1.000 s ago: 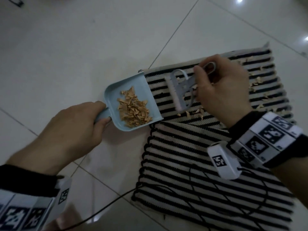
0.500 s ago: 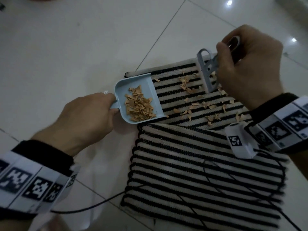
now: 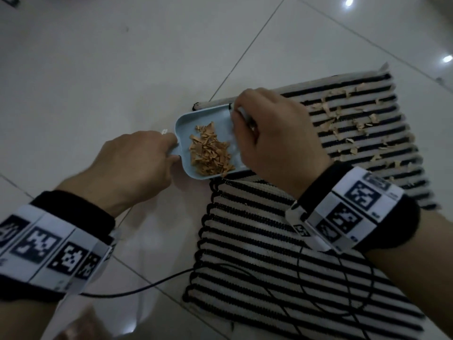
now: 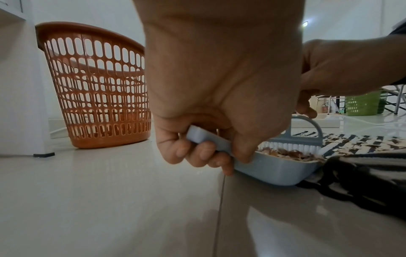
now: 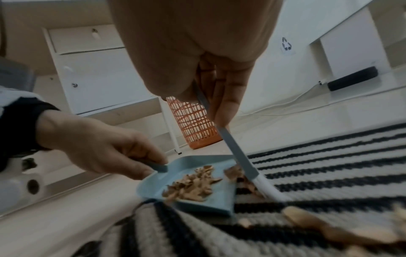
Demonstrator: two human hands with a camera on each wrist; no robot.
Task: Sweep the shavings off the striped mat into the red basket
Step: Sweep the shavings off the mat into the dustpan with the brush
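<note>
A black-and-white striped mat (image 3: 282, 253) lies on the tiled floor, its near part folded over. Tan shavings (image 3: 343, 119) are scattered on its far right. My left hand (image 3: 137, 160) grips the handle of a light blue dustpan (image 3: 208, 119) whose lip rests at the mat's left edge; a pile of shavings (image 3: 209, 153) sits in it. My right hand (image 3: 272, 133) pinches the handle of a small blue brush (image 5: 239, 161), its white bristles (image 5: 270, 187) at the pan's lip. The red basket (image 4: 98, 87) stands upright on the floor beyond the pan.
A white cabinet (image 5: 96, 69) stands by the basket (image 5: 193, 121). A green crate (image 4: 362, 104) sits far behind the mat. A black cable (image 3: 137, 288) runs over the floor and the mat's near part. A dark bar (image 5: 351, 78) and a white cable lie by the wall.
My right hand has swung the brush from the mat's far right back left to the dustpan's lip. The left hand and pan have stayed at the mat's edge.
</note>
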